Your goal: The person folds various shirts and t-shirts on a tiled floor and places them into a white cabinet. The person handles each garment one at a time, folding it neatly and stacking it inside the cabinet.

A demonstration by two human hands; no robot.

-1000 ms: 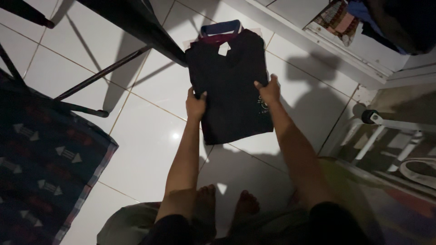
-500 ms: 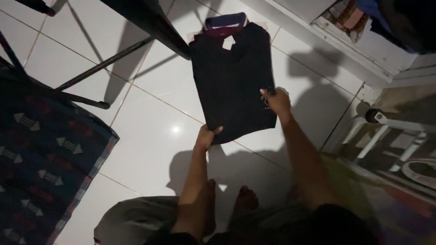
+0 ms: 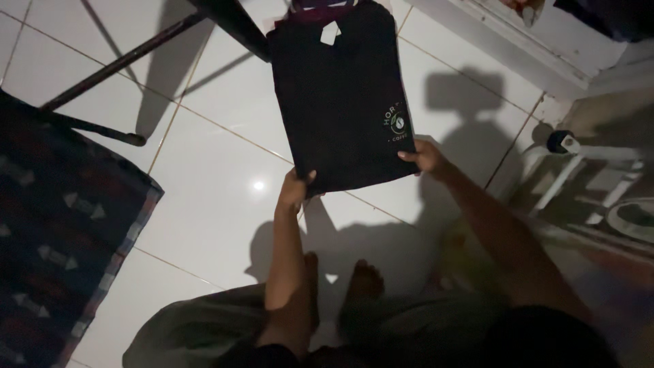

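Folded black T-shirt (image 3: 340, 95): neat rectangle, flat, lying on the white tiled floor (image 3: 225, 197), neck end far, bottom hem near. White neck tag visible; small round chest emblem on its right side. Maroon fabric shows beneath the collar.

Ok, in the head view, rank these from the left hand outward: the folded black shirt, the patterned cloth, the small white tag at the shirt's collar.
From the left hand:
1. Folded black shirt, gripped at its lower corner, just above the hand.
2. Patterned cloth, on the floor at the left edge.
3. White tag, at the collar end, top of the picture; near the cloth's range, but farther.
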